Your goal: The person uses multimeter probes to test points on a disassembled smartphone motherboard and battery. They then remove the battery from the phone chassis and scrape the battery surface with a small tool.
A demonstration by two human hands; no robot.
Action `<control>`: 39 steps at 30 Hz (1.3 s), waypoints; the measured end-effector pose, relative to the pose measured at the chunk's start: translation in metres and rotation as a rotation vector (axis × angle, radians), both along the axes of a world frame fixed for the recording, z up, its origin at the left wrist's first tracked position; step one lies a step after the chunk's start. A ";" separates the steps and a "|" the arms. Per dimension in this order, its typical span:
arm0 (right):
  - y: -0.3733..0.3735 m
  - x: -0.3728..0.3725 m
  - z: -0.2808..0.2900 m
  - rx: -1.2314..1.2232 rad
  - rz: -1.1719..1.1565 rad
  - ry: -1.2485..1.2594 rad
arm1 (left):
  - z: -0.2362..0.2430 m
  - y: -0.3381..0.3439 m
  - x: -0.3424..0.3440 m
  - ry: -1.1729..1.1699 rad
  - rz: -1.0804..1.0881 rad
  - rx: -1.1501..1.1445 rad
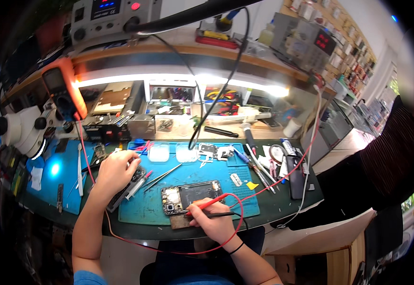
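In my right hand are two multimeter probes, a red probe and a black probe. Their tips point at the lower edge of an opened phone, whose circuit board and dark battery area show. Just below the phone, partly under that hand, lies a flat brownish plate. My left hand is farther left with its fingers curled together; whatever they may hold is hidden. Beside it are a dark long device, a syringe and metal tweezers.
An orange multimeter leans at the back left near a white microscope. Red probe leads loop across the blue mat. Clear plastic boxes, screwdrivers and a dark phone lie around. Another person stands at right.
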State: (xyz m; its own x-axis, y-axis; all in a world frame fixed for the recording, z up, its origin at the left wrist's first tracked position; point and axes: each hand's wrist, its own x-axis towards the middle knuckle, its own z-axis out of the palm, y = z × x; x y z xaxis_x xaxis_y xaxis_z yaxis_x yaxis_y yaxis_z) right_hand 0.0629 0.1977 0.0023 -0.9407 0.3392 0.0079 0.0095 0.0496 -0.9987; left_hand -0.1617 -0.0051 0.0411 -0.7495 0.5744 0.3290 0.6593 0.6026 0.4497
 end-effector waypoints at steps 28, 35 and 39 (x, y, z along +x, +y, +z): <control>0.027 0.021 0.016 -0.247 -0.153 0.032 | 0.000 0.010 0.037 -0.097 -0.338 0.202; 0.066 0.005 0.029 -0.021 -0.234 0.078 | -0.023 0.003 0.068 0.172 -0.595 -0.034; 0.074 -0.011 0.036 0.068 -0.151 0.068 | -0.028 0.009 0.065 0.197 -0.618 -0.060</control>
State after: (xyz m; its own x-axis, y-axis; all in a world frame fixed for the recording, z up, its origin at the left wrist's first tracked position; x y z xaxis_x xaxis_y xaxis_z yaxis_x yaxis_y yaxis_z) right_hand 0.0516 0.2715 0.0386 -0.8756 0.4732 0.0973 -0.0450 0.1206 -0.9917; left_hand -0.0963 0.0042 0.0126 -0.2042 0.9019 0.3806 0.9591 0.1065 0.2624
